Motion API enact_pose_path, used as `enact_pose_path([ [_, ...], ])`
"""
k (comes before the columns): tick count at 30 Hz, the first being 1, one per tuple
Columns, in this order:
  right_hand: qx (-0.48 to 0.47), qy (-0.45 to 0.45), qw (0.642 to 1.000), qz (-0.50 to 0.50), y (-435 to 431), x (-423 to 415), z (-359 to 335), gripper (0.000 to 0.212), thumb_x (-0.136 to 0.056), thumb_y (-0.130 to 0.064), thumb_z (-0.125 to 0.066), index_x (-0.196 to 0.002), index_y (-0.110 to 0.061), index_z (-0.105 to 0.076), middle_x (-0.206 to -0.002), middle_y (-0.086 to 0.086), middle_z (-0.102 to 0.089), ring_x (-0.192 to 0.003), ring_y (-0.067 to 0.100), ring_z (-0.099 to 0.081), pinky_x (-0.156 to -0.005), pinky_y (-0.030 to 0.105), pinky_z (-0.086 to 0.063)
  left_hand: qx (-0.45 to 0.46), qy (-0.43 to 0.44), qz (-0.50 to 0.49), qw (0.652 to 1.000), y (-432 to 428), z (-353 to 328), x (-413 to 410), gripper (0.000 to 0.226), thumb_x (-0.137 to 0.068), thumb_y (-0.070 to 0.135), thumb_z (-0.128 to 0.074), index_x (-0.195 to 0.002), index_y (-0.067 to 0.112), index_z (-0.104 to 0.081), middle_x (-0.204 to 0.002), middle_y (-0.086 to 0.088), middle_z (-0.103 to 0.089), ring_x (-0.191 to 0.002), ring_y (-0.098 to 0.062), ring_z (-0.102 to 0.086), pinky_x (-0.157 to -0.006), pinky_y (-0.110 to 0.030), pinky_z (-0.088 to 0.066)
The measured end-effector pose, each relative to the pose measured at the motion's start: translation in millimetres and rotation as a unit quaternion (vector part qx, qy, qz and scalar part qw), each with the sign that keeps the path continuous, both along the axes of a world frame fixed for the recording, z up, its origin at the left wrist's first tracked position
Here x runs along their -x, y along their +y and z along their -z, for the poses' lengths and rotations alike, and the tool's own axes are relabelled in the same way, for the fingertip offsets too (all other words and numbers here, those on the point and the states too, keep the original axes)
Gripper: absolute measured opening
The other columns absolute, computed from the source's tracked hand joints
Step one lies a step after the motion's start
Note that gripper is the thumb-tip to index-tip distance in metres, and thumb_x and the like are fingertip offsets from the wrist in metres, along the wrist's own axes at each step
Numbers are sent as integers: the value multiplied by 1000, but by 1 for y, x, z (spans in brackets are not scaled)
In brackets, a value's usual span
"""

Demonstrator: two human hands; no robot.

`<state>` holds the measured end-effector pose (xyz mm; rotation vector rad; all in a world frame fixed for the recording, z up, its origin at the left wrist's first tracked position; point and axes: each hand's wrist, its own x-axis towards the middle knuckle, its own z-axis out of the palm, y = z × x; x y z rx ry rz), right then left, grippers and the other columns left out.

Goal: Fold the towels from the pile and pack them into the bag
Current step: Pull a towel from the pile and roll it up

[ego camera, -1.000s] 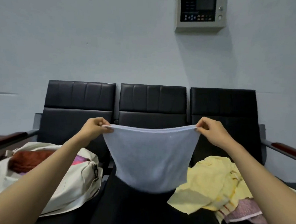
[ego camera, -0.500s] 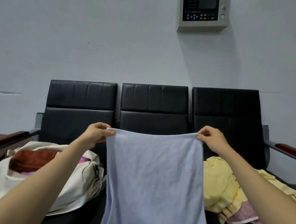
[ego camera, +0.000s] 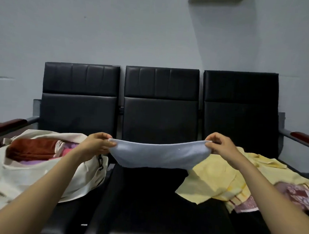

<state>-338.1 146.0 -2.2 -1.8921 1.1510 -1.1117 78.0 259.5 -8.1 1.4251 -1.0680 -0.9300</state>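
- Blue-grey towel (ego camera: 157, 155) hangs stretched between both hands over the middle seat (ego camera: 146, 197), top edge sagging a little in the centre
- left hand (ego camera: 96, 144) pinches the left top corner, fingers (ego camera: 104, 138) curled down onto the thumb
- right hand (ego camera: 220, 147) pinches the right top corner the same way, its fingers (ego camera: 211, 139) bunched on the cloth
- long axis runs side to side, hand to hand, parallel to the seat backs
- only a short band of cloth shows below the top edge; doubled over or draped away from me, cannot tell which
- lower edge sits right at the seat surface; touching or just clear, cannot tell
- bag (ego camera: 39, 173) is on the left seat, mouth open, just beside the left hand; rust-red towel (ego camera: 30, 148) and pink/purple ones lie inside
- unfolded pile, yellow towel (ego camera: 218, 177) on top, lies on the right seat below the right wrist
- my read: mid-fold; next fold likely brings one corner across to the other along that axis, and the left hand is the nearer one for the drop into the bag
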Motion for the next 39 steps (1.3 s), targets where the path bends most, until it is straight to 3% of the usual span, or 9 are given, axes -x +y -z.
enact_pose_path([
  [3, -85, -3, 995, -46, 2, 11, 20, 7, -90, -7, -63, -95, -11, -64, -92, 7, -65, -86, 21, -62, -68, 30, -53, -73, -10, 48, 996, 8, 16, -3, 36, -68, 3, -81, -94, 11, -58, -82, -8, -63, -74, -19, -63, -64, -26, -55],
  [5, -122, -20, 991, -58, 0, 14, 33, 9, -89, -7, -65, -97, -11, -63, -95, 9, -65, -88, 23, -63, -69, 33, -53, -100, -7, 60, 993, 10, 27, -6, 41, -63, 6, -85, -94, 12, -59, -84, -7, -64, -79, -20, -63, -67, -28, -54],
  [10, -188, -67, 980, -17, -14, 1, 74, 16, -89, -9, -65, -104, -9, -61, -99, 9, -66, -87, 22, -63, -70, 33, -52, -122, 20, 6, 992, -3, 70, -4, 22, -77, -1, -73, -82, 13, -56, -75, -4, -59, -63, -11, -58, -53, -21, -51],
  [15, -264, -18, 964, 30, -32, -18, 134, 11, -90, -4, -62, -100, -7, -59, -96, 13, -62, -79, 20, -59, -62, 29, -49, -189, 30, -27, 981, -24, 136, 7, 21, -81, -3, -70, -79, 11, -55, -75, -8, -58, -71, -19, -58, -67, -33, -53],
  [18, -232, 32, 969, 74, -47, -26, 157, 4, -90, -8, -62, -91, -12, -60, -97, 11, -62, -85, 23, -58, -68, 32, -48, -177, 17, -69, 982, -36, 157, 9, 18, -83, -2, -69, -79, 9, -55, -73, -9, -55, -67, -19, -54, -60, -29, -46],
  [24, -115, 118, 983, 84, -62, -41, 169, 5, -93, -8, -55, -91, -8, -59, -92, -1, -60, -88, 16, -54, -66, 12, -39, -142, -76, -82, 983, -57, 173, 10, 15, -86, 2, -66, -79, 8, -54, -69, -4, -52, -62, -15, -46, -53, -25, -35],
  [32, -90, 117, 985, 90, -75, -46, 183, 6, -96, -10, -52, -90, -10, -55, -94, 4, -60, -86, 18, -53, -68, 17, -38, -147, -111, -121, 975, -69, 183, 11, 18, -88, 7, -63, -79, 11, -48, -73, -4, -48, -65, -15, -42, -54, -28, -32],
  [39, -23, 80, 990, 117, -82, -55, 169, 6, -99, -15, -47, -99, -13, -53, -95, -1, -57, -83, 10, -53, -66, 15, -38, -112, -107, -134, 979, -80, 178, 7, 19, -88, 6, -62, -80, 12, -46, -78, -6, -51, -74, -19, -47, -64, -31, -36],
])
